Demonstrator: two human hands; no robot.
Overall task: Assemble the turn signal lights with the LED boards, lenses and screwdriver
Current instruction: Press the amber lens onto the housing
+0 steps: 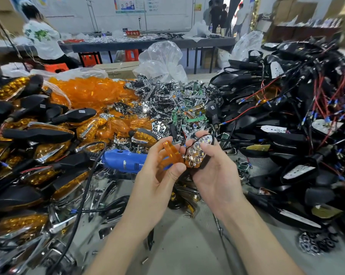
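Left hand (155, 175) pinches amber lens (167, 150), my right hand (219, 175) grips lamp body (196, 153). Lens at its 9 o'clock, touching.

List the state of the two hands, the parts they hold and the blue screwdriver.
left hand, pinches the amber lens
right hand, grips the light body, its lens side uncovered
amber lens, tilted at the light body's edge, not yet seated
blue screwdriver, lies on the table, untouched
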